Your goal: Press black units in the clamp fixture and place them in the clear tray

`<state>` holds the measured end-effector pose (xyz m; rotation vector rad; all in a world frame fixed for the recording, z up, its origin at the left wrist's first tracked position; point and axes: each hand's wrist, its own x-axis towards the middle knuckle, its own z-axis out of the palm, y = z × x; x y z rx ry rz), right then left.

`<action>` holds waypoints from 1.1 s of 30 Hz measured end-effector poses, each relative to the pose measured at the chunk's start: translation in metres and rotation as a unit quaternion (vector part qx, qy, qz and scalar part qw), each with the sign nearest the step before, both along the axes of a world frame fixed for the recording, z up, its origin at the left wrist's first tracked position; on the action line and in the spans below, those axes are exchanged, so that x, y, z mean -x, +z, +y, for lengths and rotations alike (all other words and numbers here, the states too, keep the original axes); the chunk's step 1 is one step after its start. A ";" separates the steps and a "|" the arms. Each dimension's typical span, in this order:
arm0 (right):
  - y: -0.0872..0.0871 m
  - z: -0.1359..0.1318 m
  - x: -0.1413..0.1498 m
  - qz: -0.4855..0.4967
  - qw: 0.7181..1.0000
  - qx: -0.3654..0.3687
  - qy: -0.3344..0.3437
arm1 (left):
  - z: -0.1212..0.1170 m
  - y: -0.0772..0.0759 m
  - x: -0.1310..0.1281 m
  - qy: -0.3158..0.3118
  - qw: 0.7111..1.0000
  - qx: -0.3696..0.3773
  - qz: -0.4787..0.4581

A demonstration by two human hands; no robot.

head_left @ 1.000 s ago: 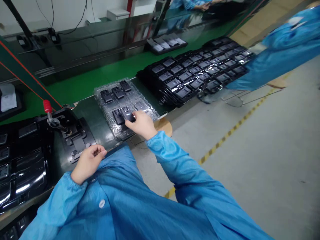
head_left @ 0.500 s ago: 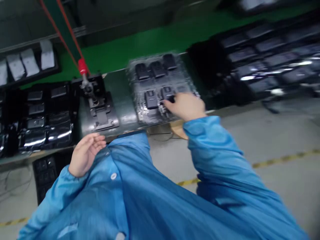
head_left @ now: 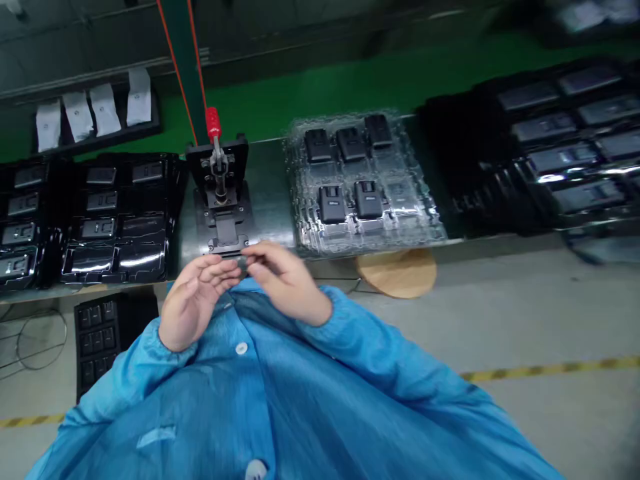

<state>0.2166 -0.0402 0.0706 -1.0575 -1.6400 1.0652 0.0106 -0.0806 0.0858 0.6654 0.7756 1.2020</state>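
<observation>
Two hands work together at the near bench edge, right over the blue smock (head_left: 240, 373). We see the right hand (head_left: 286, 280) with its fingers pinched together on a small black part (head_left: 243, 265), which sits between both hands, mostly hidden by the fingers. The left hand (head_left: 193, 300) has its fingers (head_left: 220, 267) reaching in and curled toward the part; we cannot tell if they grip it or only touch it. The right hand has left the tray and come back to join the left, so the part is now held up off the bench, just in front of the metal clamp jig (head_left: 225, 227), not seated in it. The jig has a red-handled lever (head_left: 213, 122) at its far end.

To the right of the jig lies a clear plastic tray (head_left: 425, 227) with five black parts (head_left: 333, 203) in two rows; the near row has a free slot at its right end. Beyond it, toward the far right corner, sit black trays of flat parts (head_left: 560, 160). Black trays (head_left: 115, 227) fill the left end of the bench. Past them is a green belt (head_left: 320, 93), and a small tray of white cards (head_left: 105, 110) sits at the far left.
</observation>
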 end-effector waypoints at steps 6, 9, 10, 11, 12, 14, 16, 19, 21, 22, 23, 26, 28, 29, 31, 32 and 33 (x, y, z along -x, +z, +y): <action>-0.005 -0.014 0.052 0.196 0.978 0.064 0.032 | -0.016 -0.018 -0.005 0.048 0.987 -0.139 0.064; -0.010 -0.008 0.058 0.200 0.977 0.052 0.048 | -0.018 -0.023 0.001 0.056 0.983 -0.155 0.077; -0.012 -0.006 0.060 0.189 0.980 0.044 0.052 | -0.018 -0.024 0.004 0.059 0.984 -0.151 0.069; -0.013 -0.003 0.063 0.176 0.982 0.034 0.054 | -0.017 -0.024 0.007 0.063 0.986 -0.143 0.056; -0.013 -0.001 0.067 0.163 0.985 0.023 0.056 | -0.017 -0.024 0.010 0.066 0.988 -0.130 0.042; -0.012 0.002 0.074 0.142 0.988 0.000 0.064 | -0.017 -0.023 0.017 0.076 0.992 -0.097 0.008; -0.011 0.005 0.082 0.129 0.988 -0.020 0.082 | -0.017 -0.020 0.024 0.084 0.994 -0.067 -0.024; -0.009 0.010 0.090 0.118 0.986 -0.033 0.114 | -0.018 -0.014 0.034 0.095 0.993 -0.034 -0.056; -0.009 0.012 0.093 0.109 0.985 -0.033 0.126 | -0.017 -0.012 0.039 0.102 0.992 -0.021 -0.073; -0.010 0.013 0.094 0.101 0.986 -0.030 0.130 | -0.017 -0.011 0.041 0.106 0.991 -0.018 -0.081; -0.010 0.014 0.094 0.092 0.987 -0.025 0.133 | -0.017 -0.011 0.043 0.110 0.990 -0.017 -0.087; -0.011 0.014 0.094 0.077 0.988 0.013 0.133 | -0.015 -0.009 0.048 0.111 0.989 -0.020 -0.093; -0.010 0.013 0.095 0.090 0.986 0.055 0.131 | -0.014 -0.005 0.052 0.112 0.989 -0.029 -0.090; -0.008 0.013 0.096 0.101 0.983 0.075 0.132 | -0.013 -0.004 0.053 0.114 0.989 -0.038 -0.087; -0.005 0.011 0.099 0.121 0.977 0.106 0.141 | -0.012 0.000 0.055 0.119 0.988 -0.059 -0.078; -0.004 0.011 0.101 0.128 0.974 0.119 0.146 | -0.011 0.001 0.055 0.121 0.988 -0.070 -0.070; -0.002 0.011 0.103 0.135 0.971 0.129 0.147 | -0.011 0.002 0.055 0.123 0.988 -0.078 -0.060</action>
